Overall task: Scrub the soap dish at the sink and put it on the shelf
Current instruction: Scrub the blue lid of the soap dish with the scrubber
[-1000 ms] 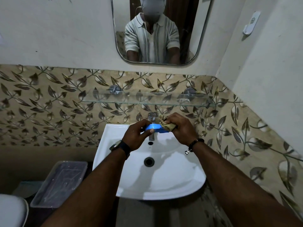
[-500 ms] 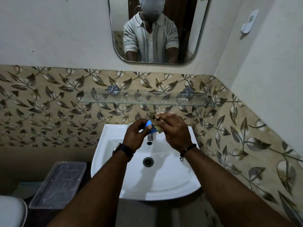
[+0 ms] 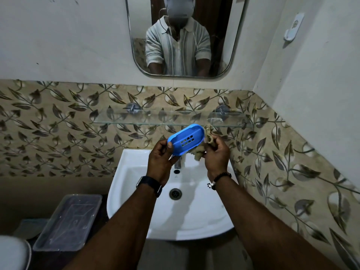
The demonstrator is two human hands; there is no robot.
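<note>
The left hand [image 3: 159,159] is gripping the blue soap dish [image 3: 186,139] by its near end, tilted above the sink [image 3: 136,191], while the right hand [image 3: 216,154] is clutching a scrubber [image 3: 202,151] against the dish's far end, just below the glass shelf [image 3: 120,118]

Blk watch [image 3: 150,185] L wrist, dark bead bracelet [image 3: 220,177] R wrist, reflected striped short-slv collared shirt [image 3: 176,51].
</note>
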